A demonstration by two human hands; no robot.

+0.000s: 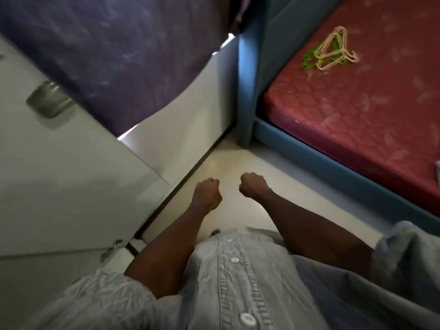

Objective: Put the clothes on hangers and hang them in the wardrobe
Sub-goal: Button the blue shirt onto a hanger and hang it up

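Both the left hand [206,195] and right hand [253,186] are clenched and empty, a purple garment [119,55] hangs by the wardrobe [59,175], and spare hangers [331,50] wait on the bed [357,110], so more probably remains.

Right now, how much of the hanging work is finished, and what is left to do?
Looks done: a purple garment hangs at the white wardrobe, though no hanger or rail shows. In hand: nothing; the left hand and right hand are curled and hold nothing. Left: spare hangers lie on the red mattress, but no loose clothes are visible, so the remaining count is unclear.
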